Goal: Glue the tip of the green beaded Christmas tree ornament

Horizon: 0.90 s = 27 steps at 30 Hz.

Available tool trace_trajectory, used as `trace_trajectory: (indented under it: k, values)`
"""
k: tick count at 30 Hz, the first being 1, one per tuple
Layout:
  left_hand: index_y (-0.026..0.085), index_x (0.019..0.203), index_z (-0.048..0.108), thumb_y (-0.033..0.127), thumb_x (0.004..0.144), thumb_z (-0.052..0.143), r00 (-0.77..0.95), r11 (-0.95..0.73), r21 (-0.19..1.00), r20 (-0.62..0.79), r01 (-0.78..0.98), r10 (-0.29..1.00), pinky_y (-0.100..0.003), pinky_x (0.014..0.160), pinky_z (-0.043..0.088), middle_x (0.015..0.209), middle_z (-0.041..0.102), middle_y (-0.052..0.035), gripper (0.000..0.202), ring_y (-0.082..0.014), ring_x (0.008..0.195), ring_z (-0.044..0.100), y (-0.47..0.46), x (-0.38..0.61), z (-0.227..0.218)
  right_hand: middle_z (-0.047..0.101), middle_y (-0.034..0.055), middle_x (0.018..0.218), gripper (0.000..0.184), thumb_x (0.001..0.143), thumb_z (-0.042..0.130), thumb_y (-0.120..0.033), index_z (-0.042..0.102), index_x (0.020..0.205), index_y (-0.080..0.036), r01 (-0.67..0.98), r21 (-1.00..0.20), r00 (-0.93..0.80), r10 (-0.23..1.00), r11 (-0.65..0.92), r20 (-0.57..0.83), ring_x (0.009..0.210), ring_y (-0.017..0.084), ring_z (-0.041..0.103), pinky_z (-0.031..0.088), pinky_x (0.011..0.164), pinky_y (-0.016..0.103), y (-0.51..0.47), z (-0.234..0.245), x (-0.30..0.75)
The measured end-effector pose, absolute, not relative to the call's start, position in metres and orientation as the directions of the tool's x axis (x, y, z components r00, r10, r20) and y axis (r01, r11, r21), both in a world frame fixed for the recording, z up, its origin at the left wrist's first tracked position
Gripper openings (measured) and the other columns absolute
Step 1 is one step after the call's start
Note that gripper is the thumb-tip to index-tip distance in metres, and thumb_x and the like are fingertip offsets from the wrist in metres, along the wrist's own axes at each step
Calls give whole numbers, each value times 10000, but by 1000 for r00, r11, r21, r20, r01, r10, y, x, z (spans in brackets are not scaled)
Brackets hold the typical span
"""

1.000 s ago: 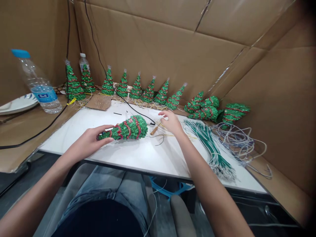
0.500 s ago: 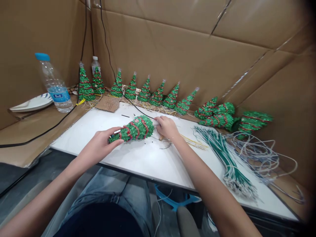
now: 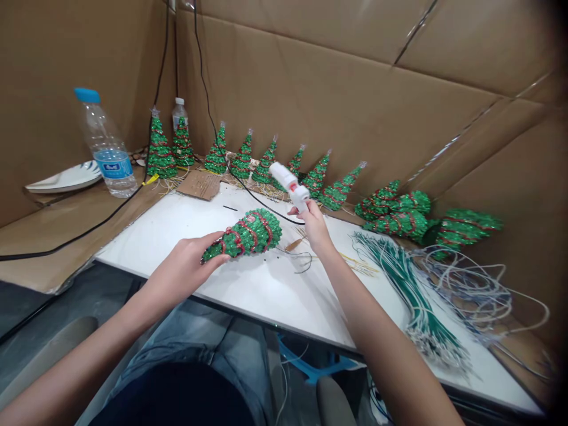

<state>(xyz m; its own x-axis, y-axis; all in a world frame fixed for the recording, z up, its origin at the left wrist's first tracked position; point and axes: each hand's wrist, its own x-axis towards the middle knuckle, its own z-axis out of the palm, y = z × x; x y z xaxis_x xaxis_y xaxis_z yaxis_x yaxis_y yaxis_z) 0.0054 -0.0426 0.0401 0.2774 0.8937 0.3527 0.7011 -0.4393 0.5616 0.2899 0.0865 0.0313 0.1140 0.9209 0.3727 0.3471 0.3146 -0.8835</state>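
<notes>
My left hand [image 3: 184, 267] is closed around the pointed end of a small green tree [image 3: 246, 234] with red bands, held on its side just above the white board [image 3: 248, 284]. My right hand [image 3: 313, 225] grips a white glue gun [image 3: 290, 184], raised above the board just right of the tree's wide base. A black cord [image 3: 261, 204] runs from the gun back across the board. Thin loose wires [image 3: 302, 257] lie under my right wrist.
A row of upright green trees [image 3: 261, 163] lines the cardboard wall, with more lying in a pile [image 3: 399, 213] to the right. Green wire bundles [image 3: 408, 284] and white cables [image 3: 479, 290] lie at right. A water bottle [image 3: 106, 145] and plate [image 3: 66, 177] stand at left.
My right hand has picked up the white glue gun from the board and lifted it. The left hand keeps its hold on the tree, now tilted slightly upward.
</notes>
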Motion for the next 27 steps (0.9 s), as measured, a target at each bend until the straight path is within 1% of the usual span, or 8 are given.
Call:
trace_trajectory:
  k: [3,5,7,12,15,17,22,27]
  values:
    - [194,1242,609,363,896,538,281,-441,551,353,709,892,-291,767,508,1112,724,-56,391,-245,931,696,-43,7,40,593,-13,764,237,580,516,-189,498,814,-221,-153,-969,-17,980,193,198,712,165,593,469,757,343,62,49,270]
    - [191,1241,608,355,900,532,282,-440,549,350,710,893,-293,768,504,1116,722,-60,385,-247,942,694,-43,8,40,607,7,808,248,576,547,-194,548,823,-207,-278,-952,-97,982,130,162,721,163,589,468,710,324,45,61,259]
    - [184,1248,602,347,902,529,284,-438,552,344,710,895,-298,780,501,1141,712,-67,390,-253,968,689,-43,8,40,598,13,790,245,552,555,-175,577,795,-196,-288,-947,-131,974,141,185,733,155,575,445,668,290,32,70,252]
    - [175,1287,572,347,904,523,284,-423,569,320,705,904,-314,821,496,1147,709,-70,423,-262,1009,676,-46,8,43,531,9,641,60,541,529,-202,536,598,-184,-8,-981,-109,975,193,193,611,136,490,412,617,297,17,73,248]
    - [197,1277,581,363,908,513,278,-409,570,306,713,910,-313,809,498,1134,714,-69,410,-264,998,679,-47,8,43,440,-26,503,216,587,631,-310,469,499,-197,233,-950,-46,979,205,200,522,119,426,371,531,276,9,71,251]
    - [208,1263,592,374,909,508,273,-406,565,307,718,912,-310,800,500,1125,717,-67,400,-266,1000,678,-47,8,43,500,-26,511,241,545,710,-363,541,545,-190,355,-913,1,977,198,213,515,123,454,373,497,261,2,72,255]
    - [198,1246,606,377,909,506,252,-389,561,308,731,918,-318,799,497,1118,718,-77,395,-274,999,677,-47,9,42,610,20,554,298,552,731,-424,640,612,-147,662,-728,-15,974,179,226,522,164,537,389,485,267,-16,76,265]
    - [194,1262,598,364,913,502,252,-381,560,296,736,921,-317,794,491,1120,717,-82,400,-271,980,681,-50,11,44,653,32,589,395,566,722,-532,678,692,-160,824,-533,-49,961,194,273,537,190,576,382,475,263,-28,77,264]
